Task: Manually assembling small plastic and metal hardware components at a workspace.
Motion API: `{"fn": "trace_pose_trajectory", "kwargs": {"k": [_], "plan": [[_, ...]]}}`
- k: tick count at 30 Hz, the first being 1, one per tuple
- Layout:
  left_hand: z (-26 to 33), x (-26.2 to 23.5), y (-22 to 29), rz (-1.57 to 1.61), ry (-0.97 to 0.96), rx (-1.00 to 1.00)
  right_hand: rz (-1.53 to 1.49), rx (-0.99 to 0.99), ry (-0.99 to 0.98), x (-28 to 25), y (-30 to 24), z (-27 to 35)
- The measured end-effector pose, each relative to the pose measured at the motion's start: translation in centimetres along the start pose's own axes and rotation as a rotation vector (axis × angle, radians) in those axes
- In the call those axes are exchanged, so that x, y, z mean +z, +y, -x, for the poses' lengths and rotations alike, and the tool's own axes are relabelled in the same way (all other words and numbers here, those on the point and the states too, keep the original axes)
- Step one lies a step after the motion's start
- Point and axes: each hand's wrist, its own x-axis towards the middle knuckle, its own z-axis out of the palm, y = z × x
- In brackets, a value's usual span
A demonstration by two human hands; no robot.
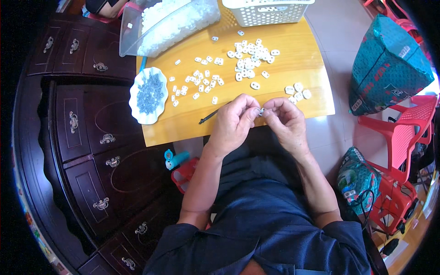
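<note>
My left hand and my right hand meet over the table's near edge. Fingertips of both are pinched on one small white piece, mostly covered by the fingers. Beyond them lies a pile of small white two-holed plastic pieces. Smaller white pieces are scattered to its left. A little group of white pieces sits just past my right hand. Beside my left hand rests a thin dark rod-like tool, its far end hidden by the hand.
On the wooden table, a scalloped white dish holds small grey metal parts. A clear bin of white pieces and a white basket stand behind. Dark drawers flank the left; a red chair and teal bag the right.
</note>
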Motion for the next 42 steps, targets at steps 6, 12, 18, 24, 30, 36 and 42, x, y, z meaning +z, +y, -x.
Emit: {"fn": "trace_pose_trajectory", "kwargs": {"k": [6,12,18,24,30,36,42], "plan": [[0.0,-0.1,0.3,-0.012,0.049,-0.003,-0.017,0.006,0.001,0.0,0.0,0.0],[0.1,-0.3,0.0,-0.022,0.017,-0.008,0.003,0.002,-0.001,0.0,0.2,0.0],[-0.2,-0.7,0.5,-0.091,-0.026,-0.017,0.049,-0.007,-0.013,-0.3,0.6,0.0],[-0.4,-0.5,0.2,-0.113,-0.038,-0.014,0.053,-0.015,-0.024,-0.2,0.4,-0.1],[-0.5,-0.2,0.5,-0.096,-0.065,-0.037,0.037,-0.025,-0.025,-0.2,0.6,-0.1],[-0.4,-0.1,0.7,-0.075,-0.080,-0.050,-0.063,-0.009,0.001,0.0,0.6,0.1],[-0.5,0.0,0.9,-0.103,-0.094,-0.042,-0.087,-0.016,0.007,-0.1,0.7,0.1]]}}
